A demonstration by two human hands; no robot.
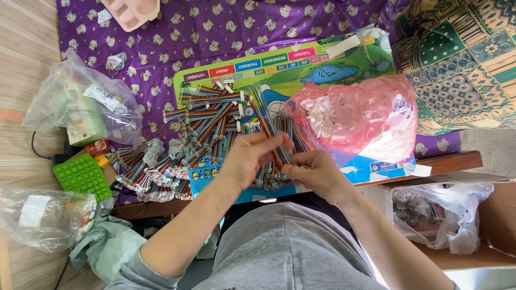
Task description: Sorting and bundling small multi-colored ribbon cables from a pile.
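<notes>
Both hands, left hand point(252, 156) and right hand point(317, 173), pinch 1 rainbow-striped ribbon cable point(270, 133), its long axis running 11 to 5 o'clock.

A pink plastic bag point(365, 115) lies beside a green bumpy mat point(82, 174).

- A rainbow ribbon-cable bundle point(271, 140) sits pinched between both hands at the centre of the frame; its thin striped wires run up and to the left, towards the upper middle.
- The cable's lower end sits between the fingertips, just above the near edge of the colourful board.
- A heap of similar rainbow cable bundles point(183, 145) lies left of centre, criss-crossed and spread flat, some folded with dark connector ends, spilling towards the lower left.
</notes>
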